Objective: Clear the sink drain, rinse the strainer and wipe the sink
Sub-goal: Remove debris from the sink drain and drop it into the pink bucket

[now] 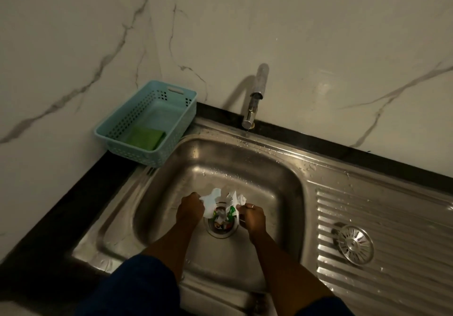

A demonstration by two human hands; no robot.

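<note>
A steel sink [282, 180] fills the middle of the head view. Its round drain [221, 228] is stuffed with scraps of paper and coloured wrappers. My left hand [190, 209] grips a white crumpled piece of paper [210, 201] at the drain's left rim. My right hand [253, 217] pinches a white and green wrapper [232, 205] at the right rim. The round metal strainer [355, 244] lies on the ribbed drainboard to the right, apart from both hands.
A light blue plastic basket [117, 129] with a green scrub pad [145, 137] stands at the sink's back left corner. A chrome tap [253, 102] juts from the marble wall over the back rim. Water drops dot the drainboard [392, 217].
</note>
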